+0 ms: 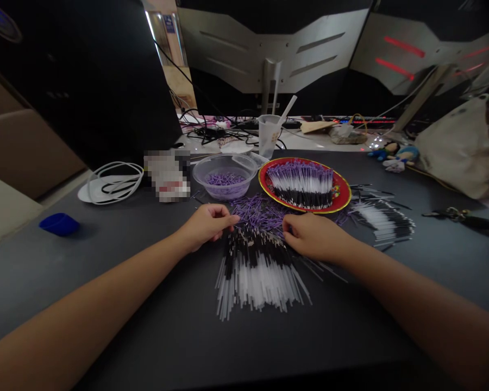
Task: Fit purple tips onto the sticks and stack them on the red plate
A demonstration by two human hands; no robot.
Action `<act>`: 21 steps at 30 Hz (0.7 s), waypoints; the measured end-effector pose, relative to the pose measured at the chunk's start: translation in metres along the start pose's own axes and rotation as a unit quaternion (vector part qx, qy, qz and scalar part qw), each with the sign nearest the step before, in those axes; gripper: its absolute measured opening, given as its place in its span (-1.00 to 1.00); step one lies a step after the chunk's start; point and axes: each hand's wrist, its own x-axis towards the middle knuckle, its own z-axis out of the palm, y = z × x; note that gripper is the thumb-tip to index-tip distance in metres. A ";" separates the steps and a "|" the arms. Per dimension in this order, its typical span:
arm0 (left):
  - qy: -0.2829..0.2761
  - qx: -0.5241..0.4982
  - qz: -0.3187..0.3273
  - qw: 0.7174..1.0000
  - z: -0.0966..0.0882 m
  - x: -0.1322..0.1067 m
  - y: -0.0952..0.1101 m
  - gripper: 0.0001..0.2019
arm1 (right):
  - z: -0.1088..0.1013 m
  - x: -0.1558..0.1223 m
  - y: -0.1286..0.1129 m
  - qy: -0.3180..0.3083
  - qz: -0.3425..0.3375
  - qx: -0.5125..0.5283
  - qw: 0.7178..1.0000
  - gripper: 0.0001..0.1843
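Note:
A fanned pile of thin sticks with black tops and clear, whitish lower ends [261, 279] lies in front of me on the dark table. My left hand [207, 225] is at the pile's upper left, thumb and index finger pinched together; whatever is between them is too small to make out. At the upper right, my right hand [313, 234] is closed with curled fingers, beside a heap of short purple pieces [256, 212]. What it holds, if anything, is hidden.
Behind the heap are a clear bowl [204, 182] of purple pieces and a red plate [344, 194] bearing purple-topped sticks. More black-and-white sticks [385, 220] lie to the right. A plastic cup [268, 136], blue cap [59, 224], white cable [136, 182] and monitors [277, 46] surround them.

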 end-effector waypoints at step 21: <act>-0.073 -0.045 -0.048 0.995 0.000 -0.001 0.002 -0.93 | -0.004 0.002 0.005 0.069 -0.011 0.124 0.990 -0.94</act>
